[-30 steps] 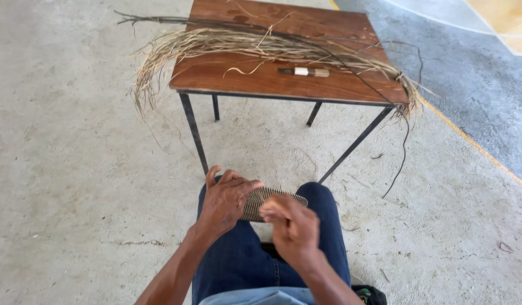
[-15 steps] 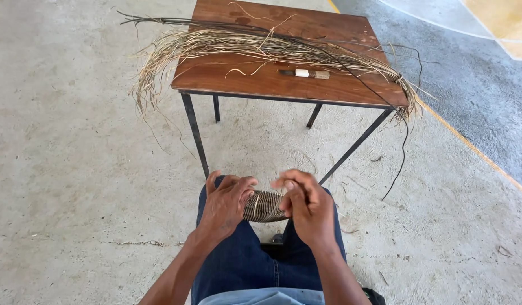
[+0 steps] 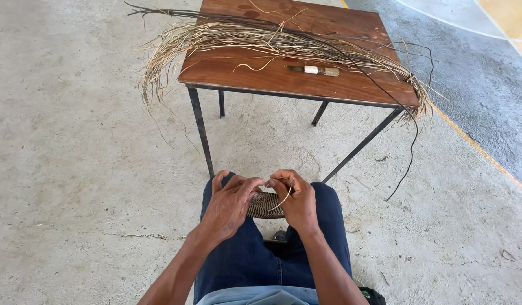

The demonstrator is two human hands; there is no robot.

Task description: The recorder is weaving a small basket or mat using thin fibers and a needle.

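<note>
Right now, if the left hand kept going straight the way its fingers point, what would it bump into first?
The left hand points right, across the lap, so it would probably meet the right hand first. Their fingertips nearly touch above the small woven piece and a pale fibre strand.

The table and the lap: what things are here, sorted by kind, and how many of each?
Wooden table: 1
Bundle of dry straw-like fibres on the table: 1
Small knife-like tool on the table: 1
Woven piece held between left hand and right hand: 1
Loose fibre strand in the right hand's fingers: 1
Total: 5
</note>
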